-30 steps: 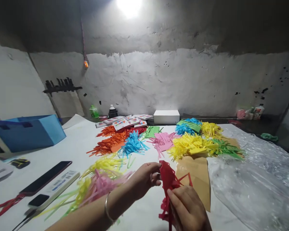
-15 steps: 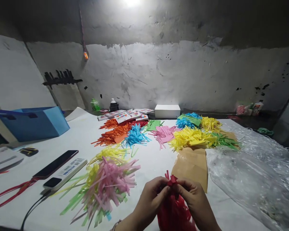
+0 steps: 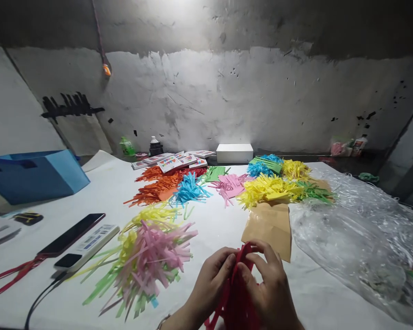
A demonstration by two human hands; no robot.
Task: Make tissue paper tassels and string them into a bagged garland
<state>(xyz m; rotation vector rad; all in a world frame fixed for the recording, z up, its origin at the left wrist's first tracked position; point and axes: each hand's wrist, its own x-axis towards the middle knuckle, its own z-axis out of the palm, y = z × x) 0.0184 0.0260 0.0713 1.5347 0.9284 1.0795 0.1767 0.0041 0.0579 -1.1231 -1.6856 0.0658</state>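
Near the front edge of the white table, both hands hold a red tissue-paper tassel (image 3: 239, 293) whose strips hang down between them. My left hand (image 3: 215, 277) pinches its upper part between thumb and fingers. My right hand (image 3: 270, 279) is curled round the other side, fingers bent over the top strips; part of the paper is hidden behind it. Just beyond lies a brown paper envelope (image 3: 270, 227). A loose pile of pink, yellow and green tassels (image 3: 154, 261) lies to the left of my hands.
Orange (image 3: 154, 190), blue (image 3: 191, 189) and yellow tassels (image 3: 271, 188) line the back, near a white box (image 3: 234, 153). Clear plastic bags (image 3: 347, 247) cover the right side. A phone (image 3: 72, 233), a white power bank (image 3: 86, 247) and a blue bin (image 3: 37, 178) are on the left.
The red tassel has turned between my hands, and its top strips are now spread apart. My right fingers have lifted and curled over it. The view has shifted slightly.
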